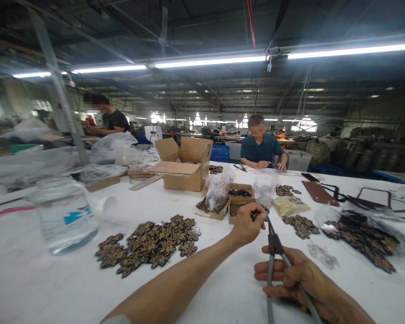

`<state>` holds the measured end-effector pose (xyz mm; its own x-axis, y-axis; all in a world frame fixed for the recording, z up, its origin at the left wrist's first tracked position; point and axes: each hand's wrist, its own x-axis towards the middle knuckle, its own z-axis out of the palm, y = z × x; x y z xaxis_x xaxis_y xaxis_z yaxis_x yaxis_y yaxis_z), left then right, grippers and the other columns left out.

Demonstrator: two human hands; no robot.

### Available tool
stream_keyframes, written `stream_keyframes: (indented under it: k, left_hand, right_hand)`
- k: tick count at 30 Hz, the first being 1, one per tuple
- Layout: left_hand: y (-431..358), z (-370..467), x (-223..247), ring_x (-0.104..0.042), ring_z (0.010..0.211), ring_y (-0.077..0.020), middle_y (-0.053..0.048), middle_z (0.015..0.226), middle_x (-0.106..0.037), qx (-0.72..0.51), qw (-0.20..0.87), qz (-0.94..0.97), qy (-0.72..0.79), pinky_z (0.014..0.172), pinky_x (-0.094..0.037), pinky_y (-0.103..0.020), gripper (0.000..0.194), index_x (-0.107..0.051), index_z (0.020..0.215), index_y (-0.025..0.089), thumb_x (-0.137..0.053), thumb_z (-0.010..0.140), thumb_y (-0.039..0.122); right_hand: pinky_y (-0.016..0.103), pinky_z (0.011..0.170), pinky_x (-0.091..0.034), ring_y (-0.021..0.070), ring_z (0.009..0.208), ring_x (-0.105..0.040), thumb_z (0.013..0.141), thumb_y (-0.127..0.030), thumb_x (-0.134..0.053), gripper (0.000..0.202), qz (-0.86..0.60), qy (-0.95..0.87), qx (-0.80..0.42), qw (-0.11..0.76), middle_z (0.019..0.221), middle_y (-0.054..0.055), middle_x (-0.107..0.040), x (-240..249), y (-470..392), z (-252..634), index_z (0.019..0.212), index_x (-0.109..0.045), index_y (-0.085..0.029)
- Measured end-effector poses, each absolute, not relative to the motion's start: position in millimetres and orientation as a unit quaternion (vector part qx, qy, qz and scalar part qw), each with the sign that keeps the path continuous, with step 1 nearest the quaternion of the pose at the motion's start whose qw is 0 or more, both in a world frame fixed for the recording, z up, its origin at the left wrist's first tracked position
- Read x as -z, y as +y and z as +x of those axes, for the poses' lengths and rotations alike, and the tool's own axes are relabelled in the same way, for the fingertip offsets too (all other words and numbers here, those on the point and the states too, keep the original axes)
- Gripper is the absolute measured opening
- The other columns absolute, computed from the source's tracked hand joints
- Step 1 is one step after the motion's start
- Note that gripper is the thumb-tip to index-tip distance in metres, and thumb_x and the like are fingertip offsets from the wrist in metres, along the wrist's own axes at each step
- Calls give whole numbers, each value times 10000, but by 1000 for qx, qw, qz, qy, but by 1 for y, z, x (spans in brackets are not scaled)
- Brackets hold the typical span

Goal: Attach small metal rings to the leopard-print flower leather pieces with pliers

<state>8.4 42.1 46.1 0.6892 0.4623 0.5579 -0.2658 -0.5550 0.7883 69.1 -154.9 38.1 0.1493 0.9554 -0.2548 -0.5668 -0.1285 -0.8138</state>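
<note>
Grey-handled pliers point(275, 245), tips apparently dark

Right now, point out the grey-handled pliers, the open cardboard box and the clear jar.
Grey-handled pliers point(276, 245): head view, on the pivot.
Open cardboard box point(180, 182): head view, on the front wall.
Clear jar point(62, 227): head view, on its side.

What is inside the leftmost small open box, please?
In the small open box, many small brass-coloured pieces can be seen. A crumpled clear plastic bag covers part of them, so what lies under it cannot be told.
</note>
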Motion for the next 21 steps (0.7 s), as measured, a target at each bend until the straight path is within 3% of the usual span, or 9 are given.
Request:
stream_keyframes:
  k: [21]
  left_hand:
    - [33,0,-57,-589,617,-104,-22,776,-606,-413,437,799,-3,597,-456,-230,93,-625,854,154,-560,898,204]
  right_hand:
    - [571,970,-478,395,1176,-635,546,-56,-552,764,-365,-280,-657,597,1208,229,-695,-37,-162,75,1308,-545,-117]
